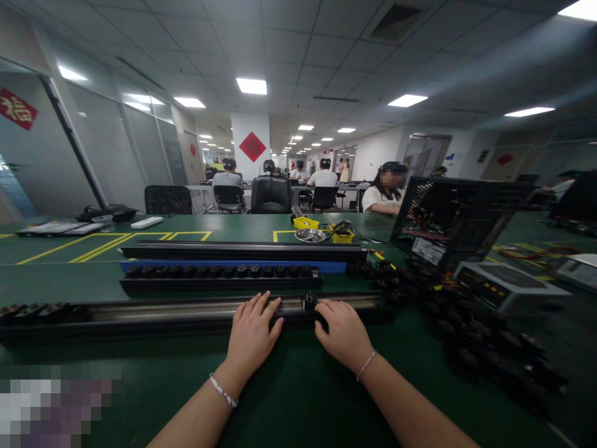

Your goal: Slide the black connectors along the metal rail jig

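Observation:
A long black rail (186, 313) with a pale metal channel lies across the green table in front of me. My left hand (254, 326) rests over it, palm down with fingers stretched out and thumb apart. In the channel between my hands sits a small round black part (310, 302). At its right side is my right hand (342, 326), fingers bent and fingertips against or very near the part. Its thumb stays apart, at the rail's front edge. Several black parts (41, 312) stand at the rail's left end.
Behind lie a shorter rail (219, 283) filled with black parts, a blue strip (333, 267) and another long rail (242, 251). Piled black parts (485, 336), a power supply (508, 286) and an open computer case (457, 218) occupy the right. Yellow trays (305, 223) and a metal dish (310, 235) stand farther back.

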Demonstrator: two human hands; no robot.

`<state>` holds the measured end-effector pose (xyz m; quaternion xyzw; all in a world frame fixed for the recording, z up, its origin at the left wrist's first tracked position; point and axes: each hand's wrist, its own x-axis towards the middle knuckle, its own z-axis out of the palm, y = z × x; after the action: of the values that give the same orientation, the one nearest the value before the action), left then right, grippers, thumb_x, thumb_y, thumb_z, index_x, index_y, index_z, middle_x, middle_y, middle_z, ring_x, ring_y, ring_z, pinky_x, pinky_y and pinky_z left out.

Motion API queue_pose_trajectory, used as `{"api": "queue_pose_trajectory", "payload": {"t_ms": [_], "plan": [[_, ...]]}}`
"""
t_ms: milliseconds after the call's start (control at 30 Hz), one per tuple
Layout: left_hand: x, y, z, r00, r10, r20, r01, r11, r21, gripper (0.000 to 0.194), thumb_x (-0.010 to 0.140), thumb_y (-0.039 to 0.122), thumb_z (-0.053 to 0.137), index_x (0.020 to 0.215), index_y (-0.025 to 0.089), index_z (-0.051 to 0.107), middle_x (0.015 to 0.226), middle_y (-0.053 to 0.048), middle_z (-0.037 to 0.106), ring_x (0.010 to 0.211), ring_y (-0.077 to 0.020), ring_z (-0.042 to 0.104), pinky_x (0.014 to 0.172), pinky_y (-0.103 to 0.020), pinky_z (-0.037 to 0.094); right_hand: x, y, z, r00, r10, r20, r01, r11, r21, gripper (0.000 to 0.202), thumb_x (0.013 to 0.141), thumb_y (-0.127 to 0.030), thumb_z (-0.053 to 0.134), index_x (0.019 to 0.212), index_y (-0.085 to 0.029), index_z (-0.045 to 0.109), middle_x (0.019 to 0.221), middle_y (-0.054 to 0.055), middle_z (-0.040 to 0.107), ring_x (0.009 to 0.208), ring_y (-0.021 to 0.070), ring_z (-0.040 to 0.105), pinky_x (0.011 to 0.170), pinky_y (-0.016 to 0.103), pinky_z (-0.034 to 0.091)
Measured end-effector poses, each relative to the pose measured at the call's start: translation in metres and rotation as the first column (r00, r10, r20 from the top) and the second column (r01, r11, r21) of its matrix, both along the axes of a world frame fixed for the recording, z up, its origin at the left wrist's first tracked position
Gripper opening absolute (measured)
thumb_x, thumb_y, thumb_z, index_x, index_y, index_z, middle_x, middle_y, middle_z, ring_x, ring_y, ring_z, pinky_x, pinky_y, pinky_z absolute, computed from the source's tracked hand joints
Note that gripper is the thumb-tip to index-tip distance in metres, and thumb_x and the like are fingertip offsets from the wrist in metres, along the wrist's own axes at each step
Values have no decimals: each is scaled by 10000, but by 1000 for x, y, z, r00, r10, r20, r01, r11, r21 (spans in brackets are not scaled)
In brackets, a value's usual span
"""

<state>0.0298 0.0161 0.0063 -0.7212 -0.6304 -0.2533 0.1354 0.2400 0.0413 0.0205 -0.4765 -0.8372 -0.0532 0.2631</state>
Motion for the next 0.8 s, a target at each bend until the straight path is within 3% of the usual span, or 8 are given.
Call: {"api": "queue_pose_trajectory", "payload": {"t_ms": [167,300,367,533,800], "plan": [[0,1,0,1000,6,3,-6,1000,-5,397,845,413,432,1214,328,550,1326,-44,534,1235,-259,451,1000,-467,341,-7,6,-6,979,-74,-189,79,997,20,187,820,-334,494,872,-201,614,1102,78,630,1055,223,533,937,375,369],[3,1,1,1000,24,5,-24,1000,-10,352,831,407,455,1145,337,599,1320,-49,538,1230,-270,452,990,-484,338,-20,15,-9,932,-213,-292,229,973,19,373,802,-412,519,1087,-177,570,1158,106,607,1123,249,500,998,437,303],[4,1,2,999,32,10,-32,999,-11,337,823,397,469,1121,335,613,1314,-48,543,1226,-269,454,992,-483,335,-26,18,-8,918,-263,-297,270,963,-21,425,791,-443,532,1140,-204,560,1155,83,618,1144,254,487,1033,483,229],[6,0,4,999,47,18,-47,999,-8,316,820,376,480,1100,344,623,1306,-32,551,1225,-253,457,994,-458,336,-34,20,-5,901,-329,-284,312,944,-103,276,780,-437,536,940,-248,656,1112,40,652,1117,239,500,1043,491,156],[4,0,4,999,36,13,-36,999,-13,318,828,399,467,1100,342,622,1302,-33,554,1221,-256,462,990,-466,346,-33,18,-5,896,-343,-281,320,939,-123,339,793,-390,505,1056,-217,629,1124,61,649,1151,235,483,1058,465,137]]}}
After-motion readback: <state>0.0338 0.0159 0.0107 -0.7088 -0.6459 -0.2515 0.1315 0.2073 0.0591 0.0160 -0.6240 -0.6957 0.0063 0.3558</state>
